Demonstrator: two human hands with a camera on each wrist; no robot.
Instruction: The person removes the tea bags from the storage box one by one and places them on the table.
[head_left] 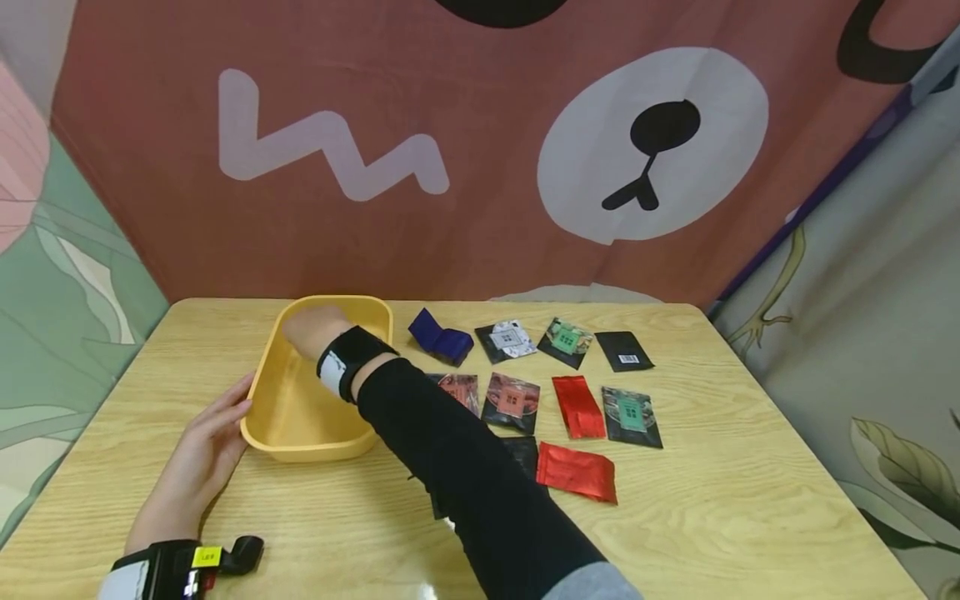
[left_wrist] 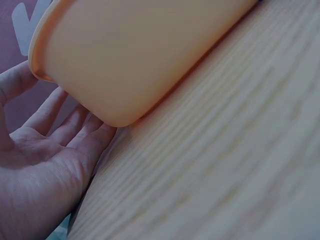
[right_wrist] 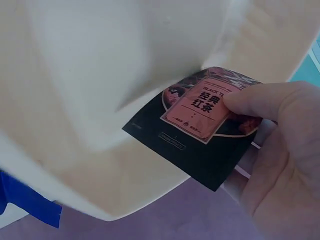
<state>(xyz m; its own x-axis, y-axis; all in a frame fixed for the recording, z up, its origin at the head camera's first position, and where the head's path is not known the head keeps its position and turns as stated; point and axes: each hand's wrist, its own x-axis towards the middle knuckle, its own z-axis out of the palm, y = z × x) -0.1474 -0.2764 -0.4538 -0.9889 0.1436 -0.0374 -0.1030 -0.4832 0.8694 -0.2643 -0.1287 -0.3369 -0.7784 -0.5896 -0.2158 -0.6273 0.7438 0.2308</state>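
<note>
In the right wrist view my right hand (right_wrist: 285, 145) pinches a dark black-tea sachet (right_wrist: 155, 135) with a pink label, thumb on its printed face. The sachet is over the inside of a yellow plastic bin (head_left: 307, 417), near its far end; in the head view it is hidden. The right hand (head_left: 315, 329) reaches into the bin there. My left hand (head_left: 210, 450) rests against the bin's left side, below the rim. Its fingers lie rather straight along the outer wall (left_wrist: 115, 65) in the left wrist view.
Right of the bin, several sachets lie on the wooden table (head_left: 712, 500): a dark blue folded packet (head_left: 441, 337), red foil packets (head_left: 577, 472) and dark ones with coloured labels (head_left: 512, 402). My right forearm (head_left: 465, 467) covers some. A bear-print cloth (head_left: 487, 242) hangs behind.
</note>
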